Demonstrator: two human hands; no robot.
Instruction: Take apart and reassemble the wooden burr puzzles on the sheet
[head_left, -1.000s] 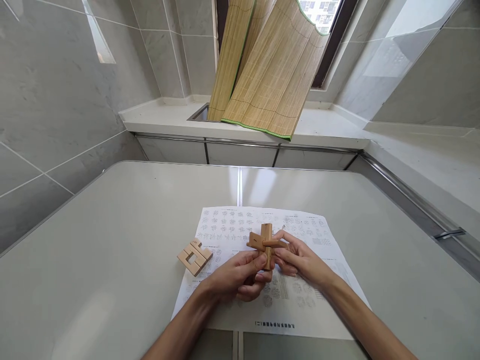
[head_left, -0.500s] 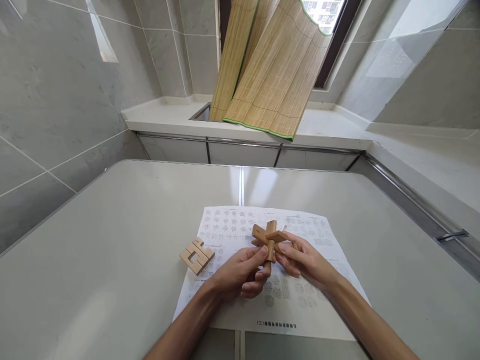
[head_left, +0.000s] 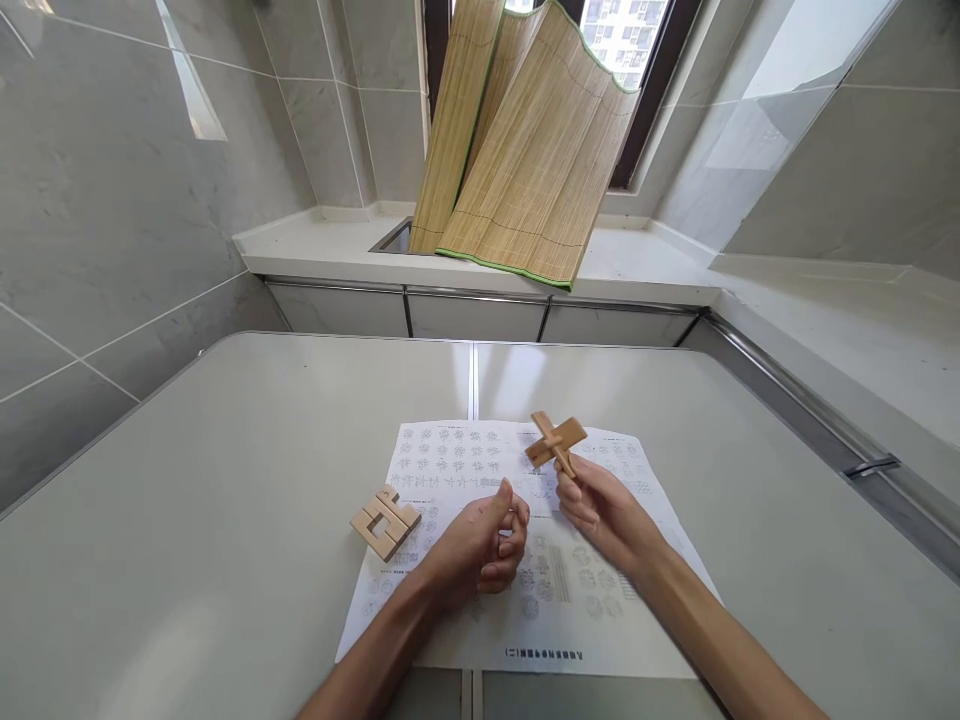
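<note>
My right hand [head_left: 604, 508] pinches the lower end of a wooden interlocking puzzle [head_left: 555, 441], raised above the far part of a printed sheet [head_left: 525, 625]. Its brown pieces cross one another, a wide flat one against a narrow stick. My left hand [head_left: 480, 540] is apart from it, to the lower left, with the fingers curled in and the thumb pointing up. Nothing shows in that hand, though its palm is turned out of sight. Left of it, a flat block of pale wooden pieces [head_left: 396, 537] with a square hole lies partly over the sheet's left edge.
The sheet rests on a glossy pale table [head_left: 225, 480] with a seam down its middle. Behind are a white ledge [head_left: 315, 238] and a bamboo mat [head_left: 525, 170] leaning before a window. Grey tiled walls [head_left: 135, 200] and a metal rail [head_left: 787, 395] flank the table.
My left hand has let go of the wooden puzzle and drawn back slightly. My right hand alone now holds it, lifted farther up and turned. The view has shifted a little.
</note>
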